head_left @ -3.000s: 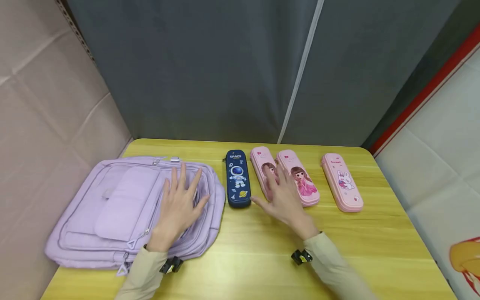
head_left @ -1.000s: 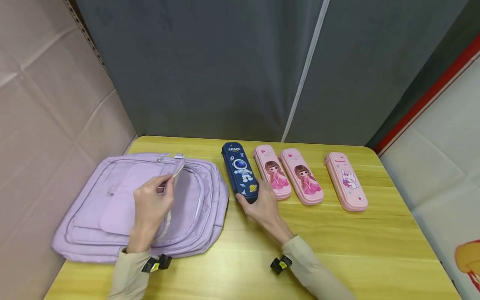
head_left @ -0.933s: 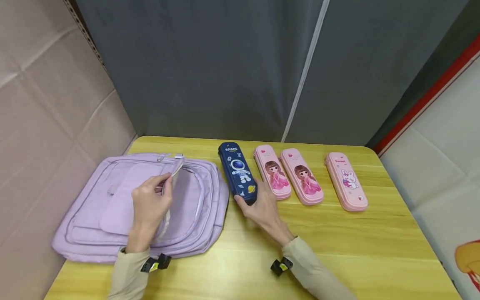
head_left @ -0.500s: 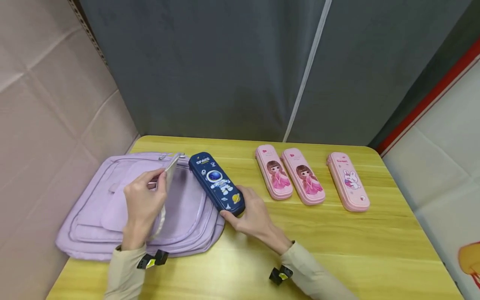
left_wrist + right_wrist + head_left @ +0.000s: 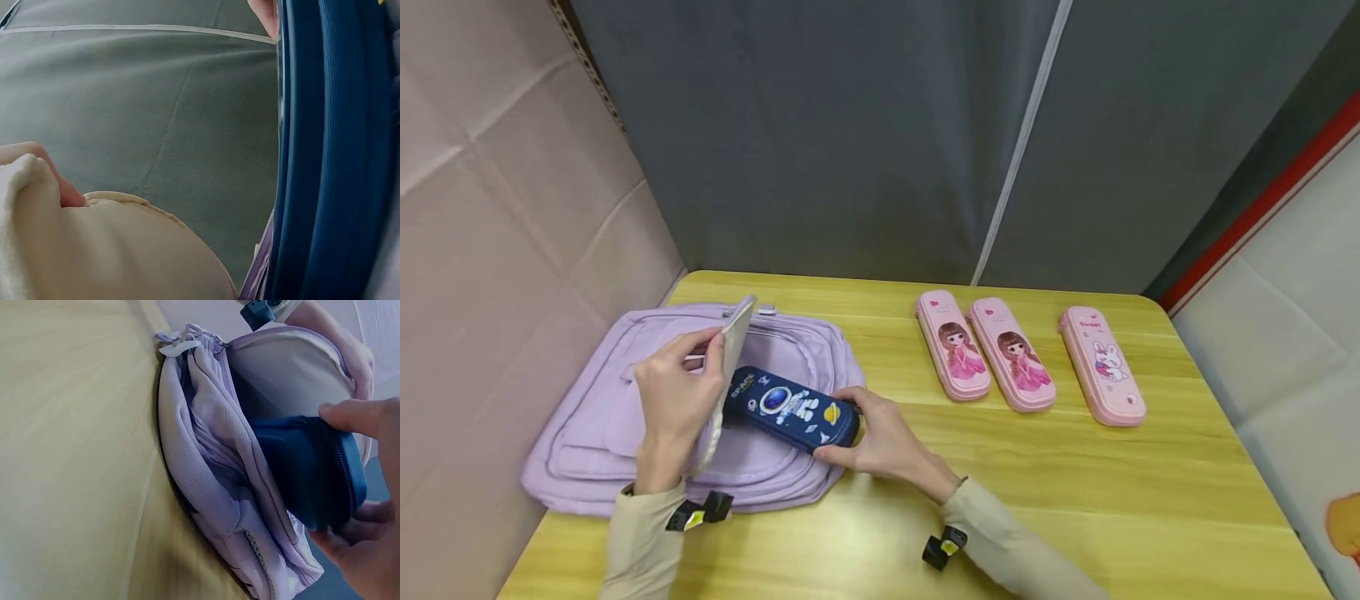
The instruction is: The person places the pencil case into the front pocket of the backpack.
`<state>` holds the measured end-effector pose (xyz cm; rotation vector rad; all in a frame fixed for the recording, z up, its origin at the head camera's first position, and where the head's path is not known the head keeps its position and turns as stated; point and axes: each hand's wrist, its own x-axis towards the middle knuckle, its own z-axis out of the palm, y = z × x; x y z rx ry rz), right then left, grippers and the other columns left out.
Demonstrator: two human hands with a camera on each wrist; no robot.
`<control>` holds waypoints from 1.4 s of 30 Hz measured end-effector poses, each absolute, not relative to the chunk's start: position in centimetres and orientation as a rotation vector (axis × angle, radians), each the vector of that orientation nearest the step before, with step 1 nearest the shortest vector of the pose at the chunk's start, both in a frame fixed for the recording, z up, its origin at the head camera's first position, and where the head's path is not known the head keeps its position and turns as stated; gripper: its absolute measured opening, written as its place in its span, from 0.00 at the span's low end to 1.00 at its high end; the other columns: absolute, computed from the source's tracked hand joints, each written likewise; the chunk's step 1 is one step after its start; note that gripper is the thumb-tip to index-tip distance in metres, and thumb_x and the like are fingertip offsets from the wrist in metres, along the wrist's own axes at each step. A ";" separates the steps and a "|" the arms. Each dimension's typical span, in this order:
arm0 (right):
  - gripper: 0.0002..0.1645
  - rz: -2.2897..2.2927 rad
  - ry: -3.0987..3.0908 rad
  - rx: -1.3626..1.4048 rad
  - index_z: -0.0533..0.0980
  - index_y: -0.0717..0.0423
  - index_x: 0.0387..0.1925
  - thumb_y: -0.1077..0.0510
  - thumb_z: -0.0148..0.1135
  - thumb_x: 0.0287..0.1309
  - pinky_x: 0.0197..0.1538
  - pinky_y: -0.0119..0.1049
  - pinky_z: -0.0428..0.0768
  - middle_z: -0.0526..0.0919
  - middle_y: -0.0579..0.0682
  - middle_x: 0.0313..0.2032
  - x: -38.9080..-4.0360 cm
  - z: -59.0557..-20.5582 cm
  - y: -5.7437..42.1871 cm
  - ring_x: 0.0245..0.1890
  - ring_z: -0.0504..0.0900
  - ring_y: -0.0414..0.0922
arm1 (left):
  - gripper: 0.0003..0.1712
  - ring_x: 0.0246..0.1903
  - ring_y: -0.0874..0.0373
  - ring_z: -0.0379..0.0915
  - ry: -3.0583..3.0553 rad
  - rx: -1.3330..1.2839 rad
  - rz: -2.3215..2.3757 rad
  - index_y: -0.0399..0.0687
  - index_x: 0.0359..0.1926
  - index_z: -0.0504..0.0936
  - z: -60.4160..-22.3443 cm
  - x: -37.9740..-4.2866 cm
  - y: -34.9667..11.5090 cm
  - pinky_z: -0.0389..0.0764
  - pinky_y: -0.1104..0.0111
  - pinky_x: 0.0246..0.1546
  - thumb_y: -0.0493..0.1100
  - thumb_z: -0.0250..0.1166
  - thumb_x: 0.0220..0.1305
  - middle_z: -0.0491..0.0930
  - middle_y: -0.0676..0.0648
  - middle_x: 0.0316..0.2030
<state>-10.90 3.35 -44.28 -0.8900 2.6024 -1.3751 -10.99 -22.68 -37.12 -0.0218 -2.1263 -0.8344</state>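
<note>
A lilac backpack [image 5: 595, 417] lies flat on the table's left side. My left hand [image 5: 677, 396] pinches the edge of its front pocket flap [image 5: 733, 350] and holds it raised. In my right hand [image 5: 883, 437] is a navy pencil case [image 5: 793, 408] with an astronaut print, gripped at its near end between thumb and fingers. The case's far end sits under the lifted flap, at the pocket's mouth. In the right wrist view the case [image 5: 312, 469] has its zip side showing, partly inside the opening. The left wrist view has the case's blue side [image 5: 331, 150] close up.
Two pink pencil cases with a doll print [image 5: 955, 346] [image 5: 1011, 354] lie side by side right of centre. Further right lies a pink case with a rabbit [image 5: 1103, 367]. A grey curtain [image 5: 850, 150] hangs behind the yellow wooden table [image 5: 1075, 500].
My right hand has picked up the navy pencil case and carried it left to the backpack, turning it. My left hand has taken the flap and lifted it leftward.
</note>
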 end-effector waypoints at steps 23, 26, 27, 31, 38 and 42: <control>0.46 -1.158 2.556 -1.135 0.74 0.58 0.64 0.46 0.82 0.45 0.60 0.33 0.79 0.83 0.52 0.54 -12.8 -44.4 -2.5 0.49 0.81 0.42 | 0.07 0.32 0.87 0.71 -2.095 0.024 -0.903 0.39 0.39 0.91 -36.9 -10.7 -22.9 0.73 0.95 0.34 0.33 0.68 0.61 0.90 0.37 0.34; 0.44 -1.216 2.552 -1.032 0.75 0.60 0.61 0.46 0.83 0.44 0.58 0.29 0.79 0.84 0.52 0.52 -12.6 -44.6 -3.4 0.46 0.83 0.40 | 0.07 0.32 0.89 0.70 -2.090 0.035 -0.913 0.38 0.39 0.91 -36.9 -10.6 -23.0 0.73 0.96 0.34 0.33 0.68 0.61 0.89 0.37 0.35; 0.43 -1.238 2.542 -1.002 0.76 0.61 0.60 0.47 0.83 0.44 0.58 0.28 0.79 0.83 0.52 0.51 -12.5 -44.7 -3.7 0.46 0.83 0.40 | 0.07 0.32 0.90 0.70 -2.087 0.038 -0.918 0.38 0.39 0.91 -36.9 -10.6 -23.1 0.73 0.96 0.34 0.33 0.68 0.62 0.89 0.36 0.35; 0.41 -1.316 2.487 -0.936 0.76 0.65 0.58 0.53 0.83 0.44 0.55 0.22 0.82 0.81 0.56 0.51 -12.2 -45.1 -4.6 0.48 0.85 0.44 | 0.07 0.32 0.92 0.69 -2.078 0.046 -0.936 0.37 0.39 0.91 -36.8 -10.7 -23.2 0.72 0.96 0.34 0.34 0.68 0.62 0.89 0.36 0.35; 0.34 -1.318 2.442 -0.944 0.75 0.68 0.60 0.64 0.76 0.50 0.55 0.18 0.80 0.80 0.59 0.53 -11.8 -45.6 -5.5 0.53 0.84 0.46 | 0.07 0.32 0.92 0.70 -2.074 0.048 -0.943 0.36 0.38 0.91 -36.8 -10.8 -23.3 0.73 0.96 0.33 0.33 0.68 0.62 0.89 0.36 0.34; 0.32 -1.314 2.452 -0.953 0.75 0.68 0.59 0.66 0.75 0.52 0.56 0.19 0.80 0.80 0.60 0.54 -11.6 -45.7 -5.9 0.54 0.84 0.48 | 0.08 0.32 0.93 0.70 -2.080 0.045 -0.938 0.34 0.38 0.90 -37.0 -10.8 -23.5 0.74 0.95 0.33 0.33 0.67 0.62 0.89 0.35 0.34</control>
